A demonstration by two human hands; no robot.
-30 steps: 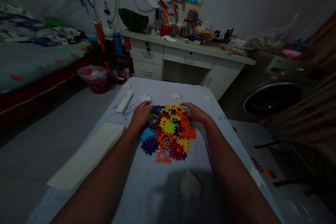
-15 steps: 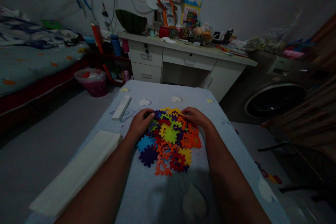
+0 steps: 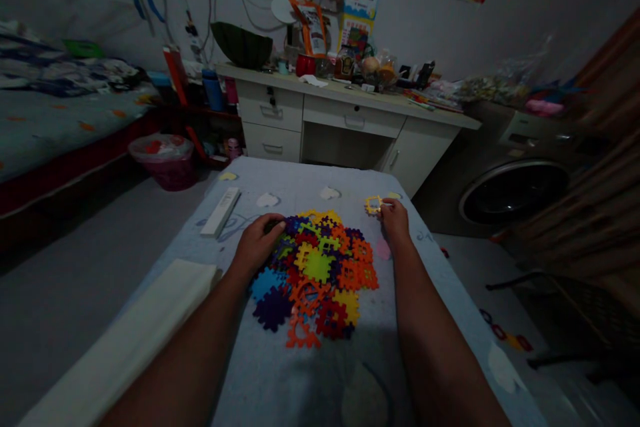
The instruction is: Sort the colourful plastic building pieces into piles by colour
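Observation:
A heap of flat, toothed plastic pieces [image 3: 316, 273] in orange, yellow, green, blue, purple and red lies in the middle of a pale blue table [image 3: 300, 373]. My left hand [image 3: 257, 245] rests curled on the heap's left edge, fingers on the pieces. My right hand [image 3: 395, 219] is off to the heap's upper right, pinching a yellow ring-shaped piece [image 3: 373, 205] just above the table. A pink piece [image 3: 383, 249] lies beside my right wrist.
A white flat bar [image 3: 220, 211] lies at the table's far left and a folded white cloth [image 3: 125, 347] at the near left. Beyond stand a cluttered white desk [image 3: 350, 113], a washing machine [image 3: 520, 173], a bed [image 3: 50, 127] and a pink bin [image 3: 163, 160].
My right hand has left the top of the heap and moved right and away with a yellow ring piece in its fingers. The left hand stays on the heap.

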